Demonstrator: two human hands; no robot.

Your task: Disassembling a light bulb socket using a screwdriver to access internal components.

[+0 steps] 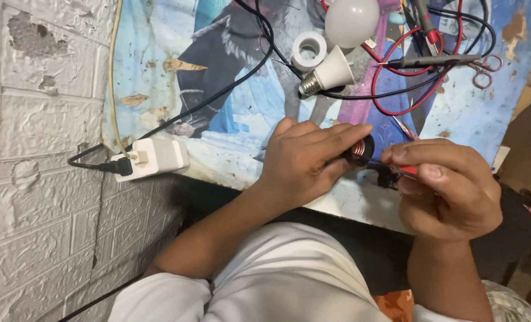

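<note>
I see my left hand (304,161) wrapped around a small black round lamp socket with a copper-coloured threaded inside (359,150), fingers curled over its top and the thumb beneath, so the hand is clamped on it. The socket sits just above the near edge of the bench (229,158), which is covered with a worn blue printed sheet. Its open mouth faces right, toward my right hand (450,185), so its axis runs roughly left to right along the bench edge. My right hand lies just beside it, on the right, fingers pinched together on a thin red-handled tool (406,170) whose tip points left at the socket mouth; the two are near, and I cannot tell whether the tip touches. The left hand holds the socket; the right is the nearer of the two to its opening.

Counting the rest: one white frosted bulb dome (352,21), one white cone-shaped bulb base with a metal screw cap (330,74), one white plastic ring (309,50), one white plug adapter (155,158) at the bench's left edge, one pair of small scissors (486,68), and a tangle of red and black probe leads (408,65).
</note>
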